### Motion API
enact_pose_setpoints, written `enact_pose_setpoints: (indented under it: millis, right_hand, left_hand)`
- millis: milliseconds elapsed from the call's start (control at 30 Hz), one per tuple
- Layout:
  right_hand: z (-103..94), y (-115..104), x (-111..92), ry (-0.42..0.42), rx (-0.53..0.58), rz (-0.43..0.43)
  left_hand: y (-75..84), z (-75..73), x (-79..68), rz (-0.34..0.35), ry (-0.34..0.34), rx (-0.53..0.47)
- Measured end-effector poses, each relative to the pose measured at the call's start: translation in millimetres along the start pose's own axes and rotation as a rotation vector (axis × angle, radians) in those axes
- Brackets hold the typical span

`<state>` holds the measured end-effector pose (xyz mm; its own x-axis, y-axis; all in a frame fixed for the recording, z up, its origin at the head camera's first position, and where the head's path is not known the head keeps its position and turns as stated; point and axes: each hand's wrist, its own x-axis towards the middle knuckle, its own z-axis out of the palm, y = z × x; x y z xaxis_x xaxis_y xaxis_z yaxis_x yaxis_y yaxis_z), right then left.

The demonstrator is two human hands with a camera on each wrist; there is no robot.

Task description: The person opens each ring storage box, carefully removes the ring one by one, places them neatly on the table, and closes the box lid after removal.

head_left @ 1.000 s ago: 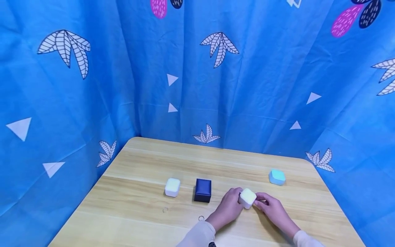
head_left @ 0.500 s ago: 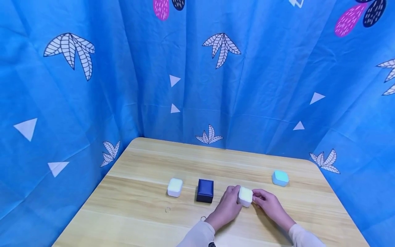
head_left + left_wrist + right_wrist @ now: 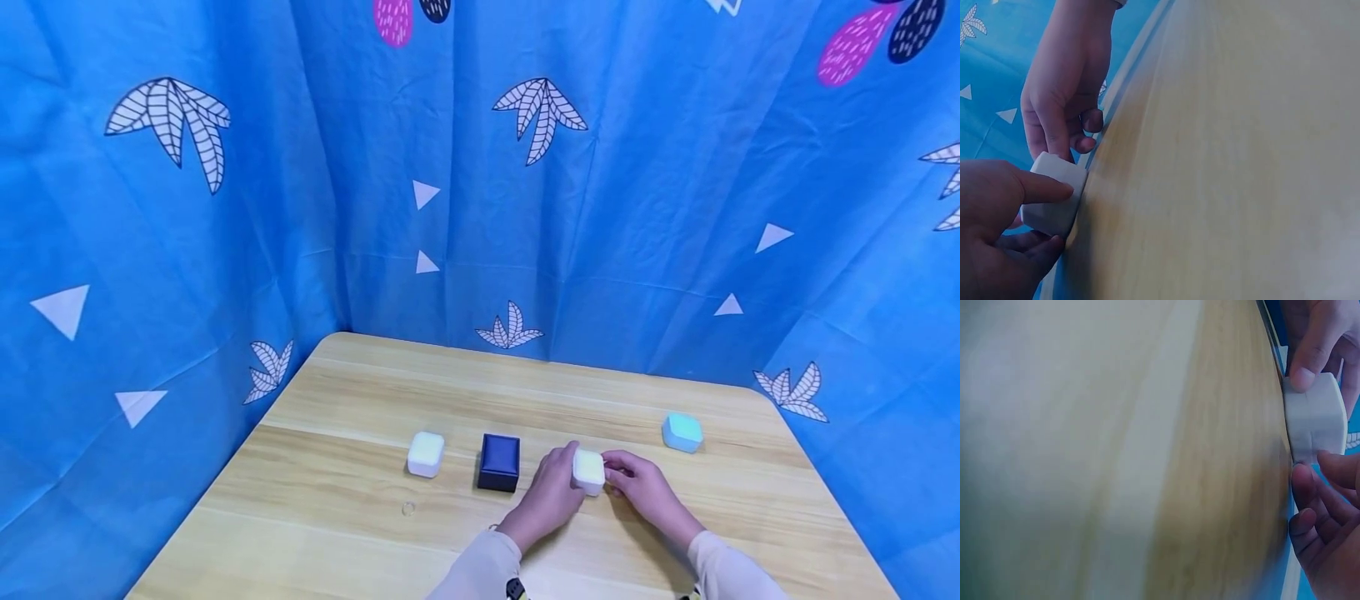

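Observation:
Between both hands a small white ring box (image 3: 588, 472) with rounded corners is held low over the wooden table. My left hand (image 3: 551, 492) grips its left side, thumb on the near face and fingers behind, as the left wrist view shows. The right hand (image 3: 648, 492) pinches the right edge with thumb and index finger; its other fingers curl in. In the right wrist view the box (image 3: 1316, 419) shows a thin seam along its side and looks closed. A ring (image 3: 408, 508) lies on the table to the left. Another ring (image 3: 492, 527) is mostly hidden by my left wrist.
A dark blue box (image 3: 499, 462) stands just left of my left hand, and a second white box (image 3: 425, 454) farther left. A turquoise box (image 3: 682, 432) sits behind and right of my right hand. Blue patterned curtain (image 3: 450, 250) encloses the table's (image 3: 300, 500) back and sides.
Both hands have moved slightly left and away from me with the white ring box, which has turned squarer to the view. My left wrist now covers most of the nearer ring.

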<state>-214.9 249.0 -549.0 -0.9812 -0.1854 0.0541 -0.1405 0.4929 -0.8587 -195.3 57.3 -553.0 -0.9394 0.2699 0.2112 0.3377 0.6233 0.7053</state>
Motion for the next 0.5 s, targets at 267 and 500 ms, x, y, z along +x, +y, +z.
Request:
enact_pose_setpoints:
  millis: [267,500]
  right_hand:
    - [2.0,-2.2,4.4,-0.038,0.02,-0.026]
    - [7.6,-6.1,6.4,-0.046,0.014,-0.017]
  left_hand:
    - [-0.6,-1.2,-4.2,-0.045,0.039,-0.01]
    - [-1.1,-5.0,-7.6,-0.074,0.039,-0.027]
